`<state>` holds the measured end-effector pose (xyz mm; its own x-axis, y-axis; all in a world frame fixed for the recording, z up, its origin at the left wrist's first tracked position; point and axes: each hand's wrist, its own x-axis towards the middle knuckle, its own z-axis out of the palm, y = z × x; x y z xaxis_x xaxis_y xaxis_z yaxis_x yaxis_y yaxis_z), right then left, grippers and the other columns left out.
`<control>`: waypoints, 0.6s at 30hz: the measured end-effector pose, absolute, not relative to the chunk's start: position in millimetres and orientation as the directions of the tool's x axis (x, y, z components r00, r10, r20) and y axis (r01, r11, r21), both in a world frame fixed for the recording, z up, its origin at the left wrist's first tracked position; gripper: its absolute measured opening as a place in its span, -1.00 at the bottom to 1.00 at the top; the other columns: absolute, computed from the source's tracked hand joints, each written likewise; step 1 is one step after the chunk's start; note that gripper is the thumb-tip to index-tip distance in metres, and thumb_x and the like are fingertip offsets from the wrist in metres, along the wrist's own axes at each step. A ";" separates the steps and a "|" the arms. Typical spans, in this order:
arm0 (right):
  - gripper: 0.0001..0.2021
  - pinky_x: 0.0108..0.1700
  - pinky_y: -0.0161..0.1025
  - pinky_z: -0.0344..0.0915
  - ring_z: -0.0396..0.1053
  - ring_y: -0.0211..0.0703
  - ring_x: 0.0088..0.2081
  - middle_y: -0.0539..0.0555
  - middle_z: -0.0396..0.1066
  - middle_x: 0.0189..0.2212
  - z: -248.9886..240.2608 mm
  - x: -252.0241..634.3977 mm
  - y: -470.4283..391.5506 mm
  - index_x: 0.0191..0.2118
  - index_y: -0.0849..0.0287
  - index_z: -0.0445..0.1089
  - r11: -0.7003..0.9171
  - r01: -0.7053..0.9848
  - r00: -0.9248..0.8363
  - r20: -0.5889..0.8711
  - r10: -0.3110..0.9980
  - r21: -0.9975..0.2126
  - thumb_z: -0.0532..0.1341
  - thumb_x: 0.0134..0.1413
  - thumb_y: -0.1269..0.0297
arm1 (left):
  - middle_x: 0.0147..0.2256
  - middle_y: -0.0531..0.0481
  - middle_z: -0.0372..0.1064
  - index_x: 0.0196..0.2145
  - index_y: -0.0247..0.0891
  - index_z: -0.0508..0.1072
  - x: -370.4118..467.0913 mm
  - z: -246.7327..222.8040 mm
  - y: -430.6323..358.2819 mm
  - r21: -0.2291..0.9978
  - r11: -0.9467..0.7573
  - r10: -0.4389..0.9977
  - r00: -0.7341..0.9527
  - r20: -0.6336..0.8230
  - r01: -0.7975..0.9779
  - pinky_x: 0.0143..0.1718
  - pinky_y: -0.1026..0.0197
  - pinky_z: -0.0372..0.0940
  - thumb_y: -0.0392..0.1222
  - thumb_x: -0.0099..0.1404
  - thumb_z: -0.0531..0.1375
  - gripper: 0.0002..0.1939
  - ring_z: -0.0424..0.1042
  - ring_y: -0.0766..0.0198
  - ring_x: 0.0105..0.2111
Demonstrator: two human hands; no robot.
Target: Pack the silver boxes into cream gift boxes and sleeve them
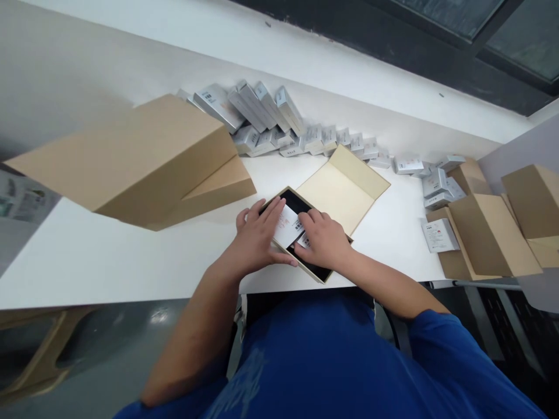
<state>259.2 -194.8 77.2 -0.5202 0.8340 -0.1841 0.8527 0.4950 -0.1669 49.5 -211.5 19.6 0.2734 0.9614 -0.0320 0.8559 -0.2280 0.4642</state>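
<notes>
In front of me a shallow cream presentation box (309, 272) with a black inside lies with its lid (343, 185) folded back. A small white box (288, 227) with red and black print sits tilted in it. My left hand (261, 240) lies across the box's left end, thumb stretched along the near rim and fingertips against the small white box. My right hand (325, 238) is closed at the right end of this small box, index finger and thumb bent around it. Another white printed piece (304, 240) shows partly under the right fingers; the rest is hidden.
Silver-white small boxes (264, 110) are stacked along the wall at the back. A large brown carton (170, 157) stands at left. More cartons (489, 233) and several small boxes (437, 183) crowd the right end of the white table (183, 256).
</notes>
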 end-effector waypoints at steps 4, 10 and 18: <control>-0.39 0.16 0.07 0.47 0.42 0.22 0.18 0.28 0.49 0.14 67.2 264.6 -192.4 0.27 0.30 0.34 0.524 0.831 -0.553 -0.169 0.816 -0.188 0.26 0.40 -0.12 | 0.59 -0.49 -0.11 0.61 -0.39 -0.03 49.9 19.2 -209.9 0.437 -0.223 0.961 0.271 -0.051 0.871 0.53 -0.46 -0.22 0.64 -0.09 0.45 0.61 -0.16 -0.53 0.57; -0.29 0.14 0.05 0.46 0.47 0.23 0.14 0.31 0.57 0.04 74.7 265.2 -191.5 0.17 0.35 0.40 0.517 0.839 -0.543 -0.226 0.809 -0.168 0.11 0.45 -0.32 | 0.58 -0.47 -0.09 0.61 -0.36 -0.03 46.8 15.3 -209.1 0.415 -0.234 0.961 0.274 -0.037 0.879 0.52 -0.51 -0.21 0.65 -0.02 0.41 0.55 -0.15 -0.51 0.58; -0.28 0.30 0.13 0.43 0.47 0.28 0.27 0.42 0.54 0.20 77.5 274.8 -193.3 0.31 0.41 0.36 0.532 0.795 -0.596 -0.212 0.774 -0.290 0.23 0.42 -0.20 | 0.57 -0.52 -0.06 0.61 -0.34 -0.02 42.0 8.6 -210.3 0.405 -0.260 0.959 0.285 0.000 0.876 0.53 -0.52 -0.17 0.68 -0.07 0.42 0.59 -0.10 -0.53 0.57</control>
